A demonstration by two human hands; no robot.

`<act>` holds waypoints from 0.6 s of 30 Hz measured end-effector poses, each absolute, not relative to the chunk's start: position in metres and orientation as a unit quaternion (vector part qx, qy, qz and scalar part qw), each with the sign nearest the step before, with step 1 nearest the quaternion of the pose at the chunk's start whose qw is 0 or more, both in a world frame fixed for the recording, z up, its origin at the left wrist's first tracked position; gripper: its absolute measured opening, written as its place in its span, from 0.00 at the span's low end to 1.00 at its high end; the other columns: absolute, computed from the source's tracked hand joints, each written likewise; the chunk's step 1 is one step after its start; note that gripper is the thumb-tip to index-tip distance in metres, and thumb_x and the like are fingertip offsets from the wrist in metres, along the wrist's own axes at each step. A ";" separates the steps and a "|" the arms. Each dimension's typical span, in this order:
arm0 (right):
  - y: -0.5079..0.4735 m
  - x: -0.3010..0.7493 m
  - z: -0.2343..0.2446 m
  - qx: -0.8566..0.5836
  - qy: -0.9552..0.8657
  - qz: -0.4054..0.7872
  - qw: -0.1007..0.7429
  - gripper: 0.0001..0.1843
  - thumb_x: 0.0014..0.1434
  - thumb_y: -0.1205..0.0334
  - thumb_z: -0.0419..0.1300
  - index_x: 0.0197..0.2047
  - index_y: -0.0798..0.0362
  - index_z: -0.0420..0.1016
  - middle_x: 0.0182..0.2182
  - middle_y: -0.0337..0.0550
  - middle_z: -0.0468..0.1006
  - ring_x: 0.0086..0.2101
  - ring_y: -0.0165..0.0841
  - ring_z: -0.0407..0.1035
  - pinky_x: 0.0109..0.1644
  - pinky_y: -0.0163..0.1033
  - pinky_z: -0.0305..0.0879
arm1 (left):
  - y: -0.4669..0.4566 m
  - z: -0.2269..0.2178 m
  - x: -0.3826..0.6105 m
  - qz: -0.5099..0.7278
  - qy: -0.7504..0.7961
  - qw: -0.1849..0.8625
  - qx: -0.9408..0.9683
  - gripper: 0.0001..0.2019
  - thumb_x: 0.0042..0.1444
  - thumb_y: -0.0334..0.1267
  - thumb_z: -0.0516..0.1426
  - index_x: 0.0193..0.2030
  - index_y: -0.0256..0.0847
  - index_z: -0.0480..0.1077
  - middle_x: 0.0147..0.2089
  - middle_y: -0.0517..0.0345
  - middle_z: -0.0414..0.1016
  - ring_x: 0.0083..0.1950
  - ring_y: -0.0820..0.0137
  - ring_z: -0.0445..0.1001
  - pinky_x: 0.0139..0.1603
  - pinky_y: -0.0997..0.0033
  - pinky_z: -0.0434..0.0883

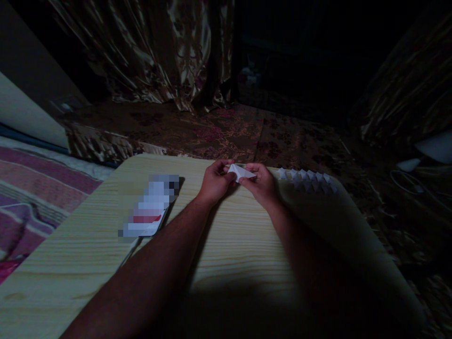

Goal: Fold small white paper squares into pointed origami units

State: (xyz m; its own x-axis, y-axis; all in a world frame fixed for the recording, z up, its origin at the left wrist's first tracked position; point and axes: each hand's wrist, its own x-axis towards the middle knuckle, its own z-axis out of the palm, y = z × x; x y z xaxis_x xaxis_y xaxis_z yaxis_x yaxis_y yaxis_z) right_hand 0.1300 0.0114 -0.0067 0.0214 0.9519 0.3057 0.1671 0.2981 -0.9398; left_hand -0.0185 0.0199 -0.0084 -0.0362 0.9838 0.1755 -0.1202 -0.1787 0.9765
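Observation:
A white folded paper (pixel 240 171), roughly triangular with creases, is held just above the far part of a pale wooden table (pixel 226 235). My left hand (pixel 216 181) pinches its left end, thumb on the near face. From the other side my right hand (pixel 260 182) grips it, with the thumb on the lower edge and fingers behind. The fingertips behind the paper are partly hidden. To the right of my right hand, several small white folded paper pieces (pixel 305 178) stand in two rows near the table's far edge.
A phone (pixel 151 205), blurred out, lies on the left of the table with a white cable (pixel 132 247). Striped bedding (pixel 38 188) is at the left. Beyond the table are a patterned covered ledge (pixel 212 134) and curtains (pixel 190 52). A white object (pixel 436 147) shows at the right.

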 end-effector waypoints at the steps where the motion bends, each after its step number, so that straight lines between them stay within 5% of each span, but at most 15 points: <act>1: 0.011 0.130 -0.008 -0.471 -0.609 0.348 0.535 0.24 0.43 0.59 0.67 0.45 0.53 0.69 0.44 0.45 0.75 0.33 0.29 0.68 0.36 0.34 0.66 | 0.020 -0.008 -0.018 0.578 0.428 0.480 0.502 0.22 0.42 0.32 0.60 0.48 0.38 0.69 0.28 0.63 0.69 0.21 0.76 0.69 0.22 0.76 0.65; 14: 0.018 0.132 -0.017 -0.479 -0.577 0.322 0.577 0.06 0.52 0.63 0.56 0.36 0.52 0.68 0.30 0.39 0.74 0.29 0.29 0.68 0.31 0.32 0.62 | 0.018 -0.010 -0.017 0.538 0.399 0.530 0.520 0.14 0.44 0.32 0.59 0.40 0.39 0.67 0.28 0.60 0.73 0.25 0.71 0.72 0.26 0.72 0.69; 18: 0.019 0.134 -0.018 -0.465 -0.583 0.294 0.598 0.04 0.50 0.69 0.53 0.32 0.52 0.66 0.36 0.42 0.75 0.36 0.30 0.70 0.39 0.35 0.66 | 0.018 -0.008 -0.016 0.537 0.410 0.491 0.550 0.13 0.45 0.34 0.59 0.40 0.38 0.72 0.31 0.59 0.75 0.30 0.72 0.72 0.31 0.74 0.68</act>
